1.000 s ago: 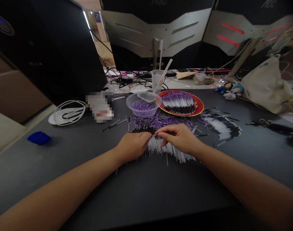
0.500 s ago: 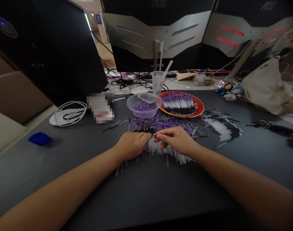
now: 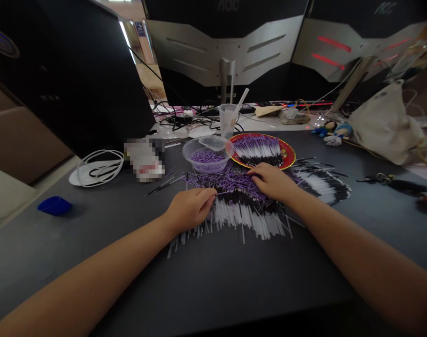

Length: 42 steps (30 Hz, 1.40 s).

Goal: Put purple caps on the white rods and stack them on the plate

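My left hand [image 3: 192, 208] is closed, thumb and forefinger pinching a thin purple stick [image 3: 224, 192] that points right. It rests at the left end of a pile of slender white sticks with black ends [image 3: 248, 213]. My right hand [image 3: 274, 182] is over the right part of a loose heap of purple sticks [image 3: 234, 178], thumb and fingertips together near it. Whatever those fingertips hold, if anything, is too small to make out. Behind the heap stands a clear plastic bowl [image 3: 187, 157] of short purple pieces.
A red plate [image 3: 289, 157] carries neat rows of purple, white and black sticks. More white-and-black sticks [image 3: 322, 182] lie on the right. Around them are a clear cup with a straw [image 3: 227, 122], a blue cap [image 3: 54, 205], a coiled white cable [image 3: 97, 168] and keys [image 3: 392, 182].
My right hand has moved away from my left, to the right and farther back over the purple heap. The left hand stays nearly in place, the purple stick now showing at its fingertips.
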Available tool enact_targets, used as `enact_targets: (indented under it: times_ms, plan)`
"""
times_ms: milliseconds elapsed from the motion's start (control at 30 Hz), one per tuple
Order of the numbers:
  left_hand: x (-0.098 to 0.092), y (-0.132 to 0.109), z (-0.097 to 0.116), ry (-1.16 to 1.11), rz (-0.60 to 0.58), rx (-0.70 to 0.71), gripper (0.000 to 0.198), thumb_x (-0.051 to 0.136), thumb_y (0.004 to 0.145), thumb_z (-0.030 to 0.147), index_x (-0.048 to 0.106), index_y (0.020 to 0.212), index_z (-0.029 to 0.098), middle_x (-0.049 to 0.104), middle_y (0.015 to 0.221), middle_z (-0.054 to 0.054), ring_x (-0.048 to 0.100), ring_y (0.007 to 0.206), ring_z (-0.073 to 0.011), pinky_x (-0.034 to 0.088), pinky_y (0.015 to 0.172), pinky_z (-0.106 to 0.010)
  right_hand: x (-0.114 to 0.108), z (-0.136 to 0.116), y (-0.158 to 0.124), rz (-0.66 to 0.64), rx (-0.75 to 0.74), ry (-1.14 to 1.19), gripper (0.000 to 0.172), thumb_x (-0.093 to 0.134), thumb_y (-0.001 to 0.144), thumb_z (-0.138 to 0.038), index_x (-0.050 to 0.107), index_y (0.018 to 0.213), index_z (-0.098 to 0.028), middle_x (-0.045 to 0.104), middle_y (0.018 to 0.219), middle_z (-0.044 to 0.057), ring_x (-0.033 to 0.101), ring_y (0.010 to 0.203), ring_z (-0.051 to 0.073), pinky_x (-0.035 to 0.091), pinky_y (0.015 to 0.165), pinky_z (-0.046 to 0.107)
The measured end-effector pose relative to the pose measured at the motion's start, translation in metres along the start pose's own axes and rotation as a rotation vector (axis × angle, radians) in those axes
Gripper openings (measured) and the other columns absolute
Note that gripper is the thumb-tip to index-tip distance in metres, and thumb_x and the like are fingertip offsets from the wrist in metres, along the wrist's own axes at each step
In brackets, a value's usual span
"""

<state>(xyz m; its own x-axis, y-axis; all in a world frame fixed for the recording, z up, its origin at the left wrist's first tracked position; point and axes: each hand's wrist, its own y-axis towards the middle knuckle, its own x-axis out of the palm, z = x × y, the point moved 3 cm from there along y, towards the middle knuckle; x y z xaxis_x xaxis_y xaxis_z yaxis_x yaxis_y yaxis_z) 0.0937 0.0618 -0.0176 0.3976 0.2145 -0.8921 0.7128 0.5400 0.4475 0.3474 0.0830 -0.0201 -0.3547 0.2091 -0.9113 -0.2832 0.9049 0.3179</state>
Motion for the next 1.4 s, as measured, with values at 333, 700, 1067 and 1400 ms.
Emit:
enact_targets:
  times_ms: [333,700,1067,1400]
  plan:
    - [-0.003,-0.003,0.006,-0.080,0.137,0.188,0.017,0.046,0.087,0.020,0.057,0.100,0.016,0.064,0.073,0.000,0.058,0.060,-0.0115,0.044,0.057,-0.024,0.004,-0.006,-0.002,-0.138,0.030,-0.130,0.023,0.043,0.088,-0.023,0.064,0.097,-0.020,0.063,0.100,0.008,0.059,0.094,0.021,0.045,0.085,0.034]
    - [-0.005,-0.003,0.009,-0.069,0.109,0.219,0.019,0.043,0.088,0.020,0.057,0.101,0.015,0.064,0.072,-0.002,0.058,0.062,-0.0126,0.045,0.057,-0.025,0.004,-0.002,-0.001,-0.088,0.019,-0.024,0.016,0.047,0.085,-0.021,0.060,0.094,-0.019,0.061,0.097,0.009,0.057,0.090,0.021,0.045,0.081,0.034]
    - [-0.004,-0.001,0.007,-0.102,0.070,0.181,0.020,0.043,0.088,0.021,0.057,0.102,0.016,0.065,0.074,-0.002,0.060,0.064,-0.0128,0.045,0.059,-0.025,-0.002,-0.020,-0.004,-0.077,-0.019,0.019,0.012,0.051,0.083,-0.025,0.061,0.082,-0.019,0.060,0.084,0.006,0.056,0.080,0.019,0.044,0.074,0.031]
    - [-0.002,0.001,0.009,-0.072,0.043,0.184,0.022,0.042,0.089,0.022,0.059,0.101,0.016,0.065,0.077,-0.003,0.061,0.069,-0.0137,0.046,0.062,-0.025,0.010,-0.020,-0.005,-0.099,0.002,0.071,0.007,0.053,0.080,-0.023,0.059,0.079,-0.019,0.061,0.081,0.006,0.056,0.076,0.018,0.043,0.070,0.030]
